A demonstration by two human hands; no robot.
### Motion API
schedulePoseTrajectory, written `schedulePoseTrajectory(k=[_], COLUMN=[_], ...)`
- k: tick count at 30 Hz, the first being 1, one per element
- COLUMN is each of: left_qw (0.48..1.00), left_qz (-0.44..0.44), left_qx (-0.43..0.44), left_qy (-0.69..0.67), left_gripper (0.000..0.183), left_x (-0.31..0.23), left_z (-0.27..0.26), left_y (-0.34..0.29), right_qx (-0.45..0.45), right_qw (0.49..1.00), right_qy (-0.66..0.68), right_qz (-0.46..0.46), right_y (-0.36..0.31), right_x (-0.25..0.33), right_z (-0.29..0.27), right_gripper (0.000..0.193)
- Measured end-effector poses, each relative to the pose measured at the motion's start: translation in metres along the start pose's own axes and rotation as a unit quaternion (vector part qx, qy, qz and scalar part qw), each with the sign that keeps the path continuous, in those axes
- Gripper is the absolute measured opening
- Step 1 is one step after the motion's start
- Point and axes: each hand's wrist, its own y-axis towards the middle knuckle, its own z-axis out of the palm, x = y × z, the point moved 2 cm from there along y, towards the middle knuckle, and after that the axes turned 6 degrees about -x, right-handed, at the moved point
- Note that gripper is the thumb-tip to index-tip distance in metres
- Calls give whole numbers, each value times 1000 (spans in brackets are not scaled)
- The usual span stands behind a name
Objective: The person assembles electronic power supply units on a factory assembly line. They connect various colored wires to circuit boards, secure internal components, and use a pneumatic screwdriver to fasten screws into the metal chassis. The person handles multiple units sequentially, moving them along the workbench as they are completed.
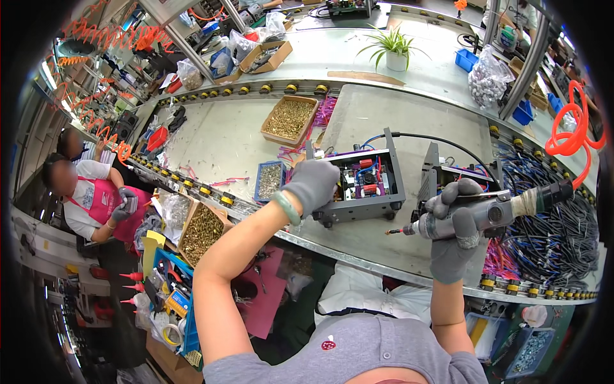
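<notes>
My left hand point(313, 184), in a grey glove, is at the left side of an open dark metal equipment case point(364, 210). Its fingers are curled in, and whatever is between them is hidden. Inside the case show a circuit board point(368, 178), red parts and purple and blue wires. My right hand point(455, 224), gloved too, is wrapped round a pneumatic screwdriver point(492, 212), whose bit points left, apart from the first case. Behind the tool stands a second case point(430, 171), partly covered by it. A black cable point(441, 139) arches between the two cases.
A tray of brass-coloured parts point(289, 120) and a blue bin of small screws point(270, 180) stand to the left. Black cables point(543, 217) pile up at right, under an orange air hose point(579, 128). A co-worker in a pink apron point(105, 205) is at far left.
</notes>
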Motion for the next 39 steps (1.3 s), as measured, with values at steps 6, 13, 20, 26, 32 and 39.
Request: schedulePoseTrajectory(k=[6, 13, 20, 26, 32, 39], left_qw=[997, 992, 991, 993, 980, 990], left_qz=[50, 34, 4, -27, 38, -102], left_qx=[58, -106, -104, -82, -100, -27], left_qy=[14, -64, -85, -75, -170, -98], left_gripper=[17, 17, 16, 13, 27, 43], left_x=[1, 8, 7, 0, 18, 20], left_z=[-10, 17, 20, 24, 9, -2], left_y=[30, 28, 24, 30, 18, 9], right_qx=[15, -40, -43, -36, 4, 21], right_qw=[999, 998, 998, 998, 996, 994], right_qy=[27, 50, -42, -47, -93, -90], right_qz=[18, 3, 33, 30, 18, -52], right_y=[17, 81, 107, 103, 99, 92], right_x=[-16, -86, -128, -140, -141, -154], right_z=[6, 38, 38, 34, 37, 37], right_gripper=[47, 37, 37, 32, 34, 36])
